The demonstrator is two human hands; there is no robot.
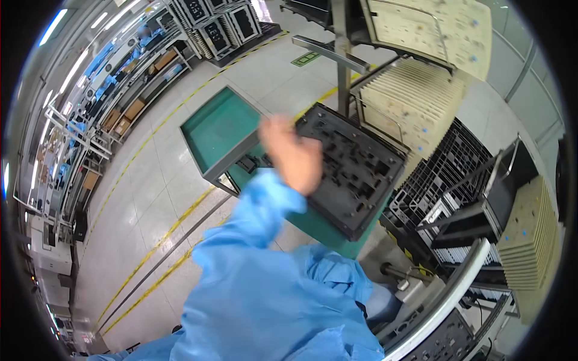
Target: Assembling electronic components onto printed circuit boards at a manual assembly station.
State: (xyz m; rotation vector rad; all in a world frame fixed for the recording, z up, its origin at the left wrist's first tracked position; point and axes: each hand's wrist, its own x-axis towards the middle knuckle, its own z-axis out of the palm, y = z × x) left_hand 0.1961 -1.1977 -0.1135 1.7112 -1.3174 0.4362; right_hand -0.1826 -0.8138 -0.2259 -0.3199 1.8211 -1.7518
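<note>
My left hand reaches forward over the left edge of a black flat tray with many cut-outs and raised blocks. Motion smears its fingers, so I cannot make out whether they hold anything or touch the tray. The tray lies tilted across a green-topped surface. Just left of the hand, a small dark part rests on the green surface beside a metal rail. A blue sleeve covers my left arm. My right hand is not visible.
A green-lined cart top with a grey rim stands at the left. Cream slotted racks rise behind the tray. At the right are black plastic pallets, another slotted rack and a curved metal rail. Yellow lines cross the floor.
</note>
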